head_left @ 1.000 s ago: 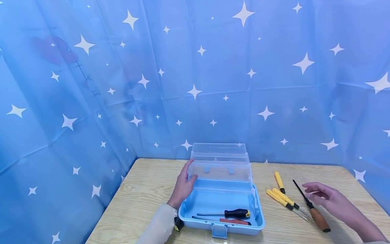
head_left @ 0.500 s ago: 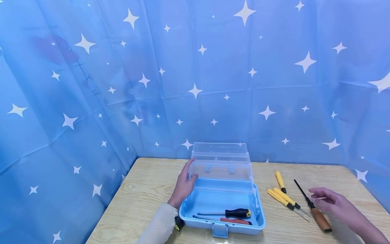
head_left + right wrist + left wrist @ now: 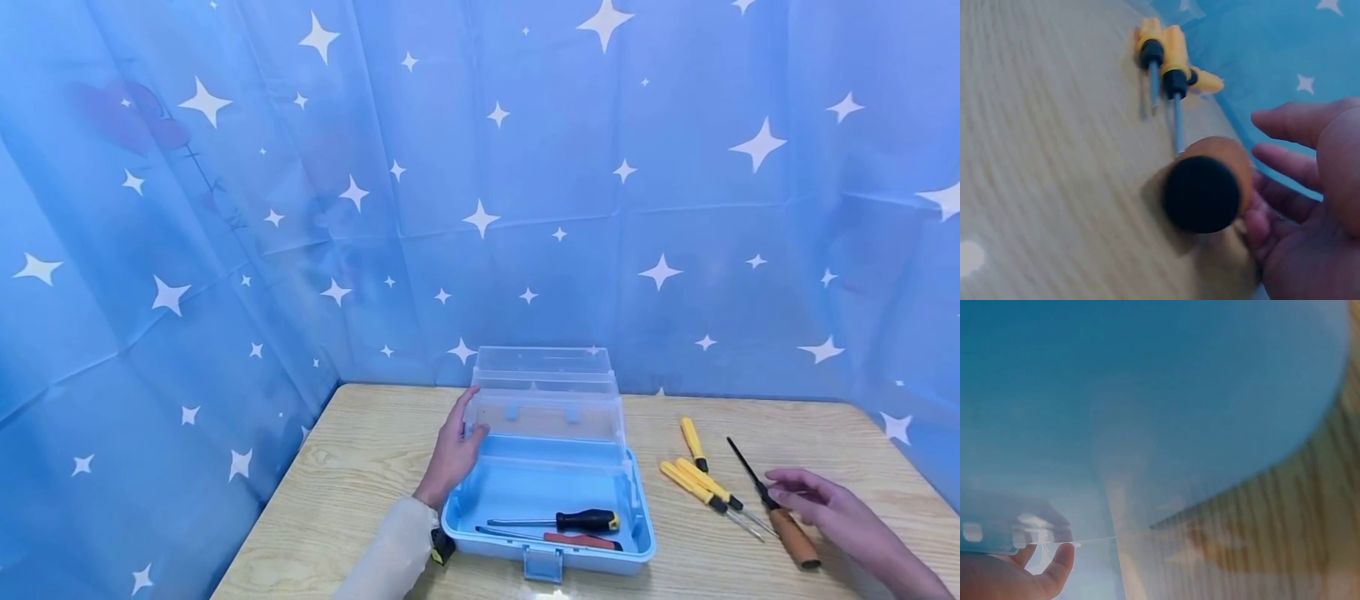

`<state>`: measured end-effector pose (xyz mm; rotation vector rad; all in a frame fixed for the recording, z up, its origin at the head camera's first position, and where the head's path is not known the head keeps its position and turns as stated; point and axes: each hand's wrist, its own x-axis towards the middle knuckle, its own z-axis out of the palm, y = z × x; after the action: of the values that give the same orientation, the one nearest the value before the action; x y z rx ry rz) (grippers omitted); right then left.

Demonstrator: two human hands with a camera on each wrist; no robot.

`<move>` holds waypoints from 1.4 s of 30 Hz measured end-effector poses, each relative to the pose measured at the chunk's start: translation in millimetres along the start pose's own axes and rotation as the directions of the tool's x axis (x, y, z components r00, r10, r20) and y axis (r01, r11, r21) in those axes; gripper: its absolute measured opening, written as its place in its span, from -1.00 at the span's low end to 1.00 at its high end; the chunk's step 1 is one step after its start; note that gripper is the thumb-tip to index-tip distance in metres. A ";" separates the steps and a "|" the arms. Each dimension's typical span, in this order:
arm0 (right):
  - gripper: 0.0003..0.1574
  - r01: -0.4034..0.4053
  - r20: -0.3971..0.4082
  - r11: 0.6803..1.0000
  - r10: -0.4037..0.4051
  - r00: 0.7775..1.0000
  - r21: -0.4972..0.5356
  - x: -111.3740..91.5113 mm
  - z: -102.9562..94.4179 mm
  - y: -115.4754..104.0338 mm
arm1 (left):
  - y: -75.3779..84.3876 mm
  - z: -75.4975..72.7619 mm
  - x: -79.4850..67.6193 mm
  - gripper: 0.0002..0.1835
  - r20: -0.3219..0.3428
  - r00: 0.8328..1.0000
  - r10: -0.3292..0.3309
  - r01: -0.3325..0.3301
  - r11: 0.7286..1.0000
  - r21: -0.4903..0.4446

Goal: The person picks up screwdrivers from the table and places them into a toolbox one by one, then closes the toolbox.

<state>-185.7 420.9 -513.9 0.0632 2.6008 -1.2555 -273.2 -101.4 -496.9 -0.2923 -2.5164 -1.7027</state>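
A light blue toolbox (image 3: pixel 525 487) lies open on the table, its clear lid (image 3: pixel 551 417) tipped back. My left hand (image 3: pixel 453 454) holds the lid's left edge, thumb in front and fingers behind; the left wrist view shows the thumb (image 3: pixel 1059 569) at that edge. Inside the box lie a screwdriver with a black handle (image 3: pixel 587 521) and one with a red handle (image 3: pixel 581 541). Over on the right, my right hand (image 3: pixel 836 512) is beside a screwdriver with a brown handle (image 3: pixel 795 537), fingers loosely bent. In the right wrist view its lower fingers reach the brown handle (image 3: pixel 1235 162); contact is unclear.
Left of the brown-handled screwdriver lie three yellow-handled screwdrivers (image 3: pixel 690 483), two side by side and one behind. A small black and yellow object (image 3: pixel 441 546) sits by the box's left front corner, partly behind the sleeve. A blue starry curtain (image 3: pixel 480 167) borders the wooden table (image 3: pixel 360 467).
My right hand has moved right and a little toward me, from near the brown-handled screwdriver's shaft to beside its handle. The left hand keeps its hold on the lid.
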 end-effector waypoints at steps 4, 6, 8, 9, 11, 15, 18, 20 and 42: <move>-0.12 -0.017 -0.026 0.999 0.016 1.000 -0.036 1.3 4.6 4.3 | 0.7 -0.2 0.0 -0.38 0.008 1.000 -0.008 0.008 1.000 -0.007; -0.13 -0.003 -0.042 0.999 0.001 0.999 -0.042 1.5 6.6 5.7 | 1.1 -0.9 0.0 -0.38 0.007 1.000 -0.004 0.004 1.000 -0.013; -0.14 0.006 -0.061 0.999 -0.009 0.998 -0.041 1.0 8.9 6.4 | 1.1 -1.5 -0.1 -0.38 0.005 1.000 -0.004 0.004 1.000 -0.014; -0.14 0.008 -0.069 0.999 -0.010 0.998 -0.034 0.7 10.0 6.8 | 1.0 -1.7 -0.2 -0.38 0.004 1.000 -0.003 0.003 1.000 -0.015; -0.17 0.014 -0.085 0.999 -0.017 0.996 -0.032 -0.9 12.4 7.1 | 0.3 -1.5 -0.4 -0.38 0.007 1.000 -0.003 0.003 1.000 -0.010; -0.19 0.017 -0.105 1.000 -0.019 0.994 -0.025 -3.0 14.6 6.7 | 0.2 -0.8 0.1 -0.38 0.004 1.000 -0.004 0.004 1.000 -0.002; -0.20 0.022 -0.121 0.999 -0.026 0.992 -0.035 -3.5 16.5 6.0 | 0.8 -0.4 0.3 -0.37 0.000 1.000 -0.004 0.004 1.000 0.003; -0.20 0.026 -0.139 0.998 -0.033 0.990 -0.052 -3.4 18.2 5.2 | 1.0 -0.2 0.1 -0.37 -0.003 1.000 -0.008 0.008 1.000 0.002; -0.13 0.035 -0.175 0.994 -0.052 0.983 -0.101 -3.2 24.4 2.8 | 2.2 -0.6 -1.4 -0.37 -0.004 1.000 -0.020 0.020 1.000 0.004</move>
<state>-177.1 404.0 -529.8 0.1052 2.8266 -1.1839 -271.4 -101.3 -495.0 -0.2638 -2.5283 -1.7034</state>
